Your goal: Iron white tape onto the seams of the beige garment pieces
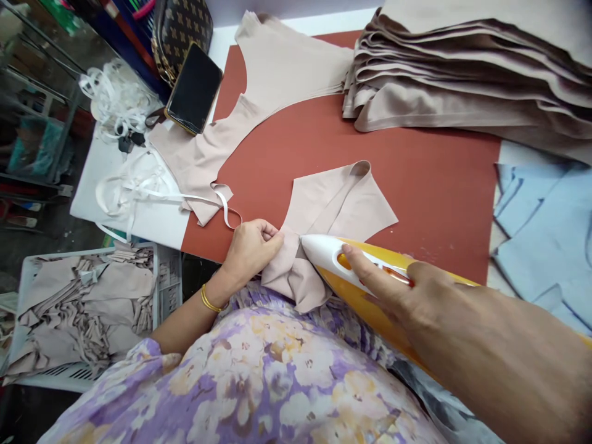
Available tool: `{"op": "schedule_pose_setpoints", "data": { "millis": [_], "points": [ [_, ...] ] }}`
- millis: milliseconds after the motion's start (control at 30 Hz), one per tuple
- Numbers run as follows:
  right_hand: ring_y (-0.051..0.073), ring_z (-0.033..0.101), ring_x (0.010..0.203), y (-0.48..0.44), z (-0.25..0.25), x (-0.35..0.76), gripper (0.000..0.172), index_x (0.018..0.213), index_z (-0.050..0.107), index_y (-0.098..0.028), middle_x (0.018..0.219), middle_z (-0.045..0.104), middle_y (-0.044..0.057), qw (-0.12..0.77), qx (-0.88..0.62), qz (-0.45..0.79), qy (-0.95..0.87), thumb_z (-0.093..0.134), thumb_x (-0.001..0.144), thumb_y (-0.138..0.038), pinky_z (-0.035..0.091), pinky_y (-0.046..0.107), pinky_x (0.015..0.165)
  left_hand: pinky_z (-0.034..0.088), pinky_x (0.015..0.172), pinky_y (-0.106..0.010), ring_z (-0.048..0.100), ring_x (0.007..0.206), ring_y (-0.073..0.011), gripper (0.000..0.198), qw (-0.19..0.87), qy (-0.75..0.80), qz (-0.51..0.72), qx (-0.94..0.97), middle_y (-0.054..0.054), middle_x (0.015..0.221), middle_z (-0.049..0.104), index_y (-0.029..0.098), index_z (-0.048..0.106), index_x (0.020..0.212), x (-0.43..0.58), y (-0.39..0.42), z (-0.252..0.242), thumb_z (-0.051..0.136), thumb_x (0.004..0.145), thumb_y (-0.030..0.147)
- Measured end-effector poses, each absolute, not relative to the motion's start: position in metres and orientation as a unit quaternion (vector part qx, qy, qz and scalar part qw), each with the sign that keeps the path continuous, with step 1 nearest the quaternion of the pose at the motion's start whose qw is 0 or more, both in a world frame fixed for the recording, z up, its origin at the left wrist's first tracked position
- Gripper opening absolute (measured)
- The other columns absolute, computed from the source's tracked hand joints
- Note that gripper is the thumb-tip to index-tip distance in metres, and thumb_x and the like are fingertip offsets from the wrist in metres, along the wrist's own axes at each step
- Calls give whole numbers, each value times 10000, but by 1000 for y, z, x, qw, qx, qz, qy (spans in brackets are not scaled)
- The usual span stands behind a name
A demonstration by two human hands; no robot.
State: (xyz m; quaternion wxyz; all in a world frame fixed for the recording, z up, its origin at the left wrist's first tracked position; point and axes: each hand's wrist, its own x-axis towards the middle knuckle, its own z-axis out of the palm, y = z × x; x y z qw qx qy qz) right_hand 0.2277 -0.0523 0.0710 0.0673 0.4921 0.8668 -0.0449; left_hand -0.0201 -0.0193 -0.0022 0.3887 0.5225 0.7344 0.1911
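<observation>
My right hand (407, 290) is wrapped round a yellow-and-white iron (324, 246), its forefinger stretched along the top. The iron's tip rests on a beige fabric piece (337, 203) near the front edge of the reddish-brown board (425, 185). My left hand (254, 246) pinches the left edge of that piece, just left of the tip. The piece has a folded band across it, and its lower part hangs crumpled over the edge by my lap. A thin white strap (226, 209) curls down close to my left hand; whether the fingers touch it is hidden.
A thick beige cloth stack (444, 80) fills the back right, with light blue pieces (550, 234) at the right. More beige pieces (291, 68) lie behind. A phone (194, 86), patterned bag (185, 24) and tangled white straps (118, 98) are left, above a full crate (161, 277).
</observation>
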Motion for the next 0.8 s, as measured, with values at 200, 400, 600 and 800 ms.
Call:
{"op": "schedule_pose_setpoints", "data": {
  "millis": [200, 400, 600, 800],
  "points": [
    [149, 437, 361, -52, 75, 225, 779, 1374, 516, -352, 577, 375, -49, 159, 424, 68, 889, 505, 676, -6, 191, 263, 441, 430, 570, -228, 606, 623, -131, 188, 386, 739, 177, 524, -43, 705, 712, 152, 684, 723, -19, -17, -3, 645, 771, 330],
    [161, 460, 387, -52, 69, 230, 894, 1450, 430, -340, 639, 473, -19, 129, 425, 51, 895, 556, 629, -9, 155, 260, 458, 428, 578, -241, 618, 639, -144, 181, 353, 748, 155, 540, -39, 707, 718, 166, 689, 714, -17, -16, -2, 651, 768, 334],
    [145, 443, 343, -44, 76, 227, 795, 1362, 512, -363, 601, 463, -28, 109, 427, 46, 896, 625, 638, -53, 54, 245, 458, 429, 578, -245, 623, 644, -151, 198, 344, 748, 146, 548, -41, 702, 716, 170, 689, 708, -16, -15, -2, 655, 772, 354],
    [159, 537, 423, -30, 90, 204, 790, 1455, 350, -470, 668, 512, -19, 291, 471, -66, 830, 538, 792, -84, 155, 255, 412, 421, 561, -236, 615, 632, -145, 234, 351, 745, 149, 548, -47, 699, 712, 165, 680, 705, -17, -14, -3, 654, 787, 383]
  ]
}}
